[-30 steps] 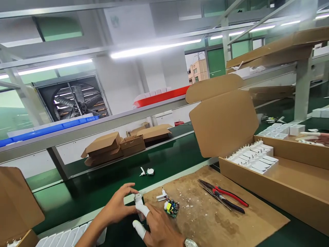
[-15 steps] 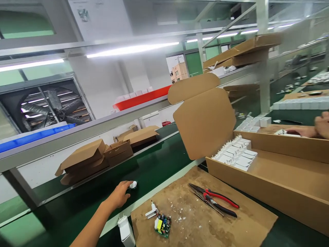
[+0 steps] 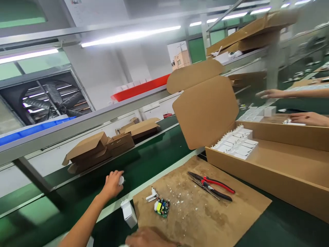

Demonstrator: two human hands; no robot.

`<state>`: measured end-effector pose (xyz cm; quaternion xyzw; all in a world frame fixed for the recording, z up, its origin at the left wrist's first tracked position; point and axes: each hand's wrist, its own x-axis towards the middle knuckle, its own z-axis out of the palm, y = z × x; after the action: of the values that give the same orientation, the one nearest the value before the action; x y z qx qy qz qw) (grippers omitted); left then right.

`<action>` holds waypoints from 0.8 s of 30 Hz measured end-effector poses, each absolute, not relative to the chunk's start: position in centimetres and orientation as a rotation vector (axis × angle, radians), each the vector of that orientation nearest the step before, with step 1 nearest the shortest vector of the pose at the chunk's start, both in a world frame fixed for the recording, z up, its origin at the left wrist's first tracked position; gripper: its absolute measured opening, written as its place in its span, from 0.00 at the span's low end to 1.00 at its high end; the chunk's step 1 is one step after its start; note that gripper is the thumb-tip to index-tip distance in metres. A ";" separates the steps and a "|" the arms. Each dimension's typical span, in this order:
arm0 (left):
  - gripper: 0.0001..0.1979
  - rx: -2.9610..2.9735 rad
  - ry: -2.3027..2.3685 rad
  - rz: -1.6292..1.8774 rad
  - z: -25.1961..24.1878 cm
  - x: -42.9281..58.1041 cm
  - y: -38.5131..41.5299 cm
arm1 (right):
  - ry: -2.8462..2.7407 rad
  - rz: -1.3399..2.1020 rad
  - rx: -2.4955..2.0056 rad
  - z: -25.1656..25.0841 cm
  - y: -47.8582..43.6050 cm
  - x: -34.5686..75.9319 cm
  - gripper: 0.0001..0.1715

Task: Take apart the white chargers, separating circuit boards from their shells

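Note:
My left hand [image 3: 112, 184] reaches out over the green conveyor belt [image 3: 154, 157] and is closed round a small white part [image 3: 121, 179]. My right hand [image 3: 146, 238] lies at the bottom edge, its fingers cut off by the frame. A white charger housing [image 3: 128, 213] stands upright between the two hands, beside a brown cardboard mat [image 3: 205, 212]. On the mat lie a small white plug piece [image 3: 151, 197], a circuit board [image 3: 161, 207] and red-handled pliers [image 3: 213, 185].
An open cardboard box [image 3: 277, 171] at the right holds several white chargers [image 3: 236, 144]. Another person's hands [image 3: 303, 118] work behind it. Folded cartons [image 3: 102, 147] lie across the belt. Shelving carries a blue tray [image 3: 33, 128] and a red tray [image 3: 141, 90].
My left hand let go of the white housing, reached out over the belt and closed on the small white part. The housing now stands alone. My right hand dropped to the frame's bottom edge.

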<state>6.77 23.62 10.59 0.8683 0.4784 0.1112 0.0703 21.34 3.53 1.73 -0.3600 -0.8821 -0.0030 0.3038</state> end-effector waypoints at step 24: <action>0.09 2.704 1.658 0.537 10.7 -7.6 5.3 | -2.101 0.715 -1.249 7.7 0.2 21.8 0.45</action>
<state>-7.61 5.35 10.71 0.8399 0.5150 0.1670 -0.0375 21.77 0.17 7.66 -0.4689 -0.7887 0.2683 0.2933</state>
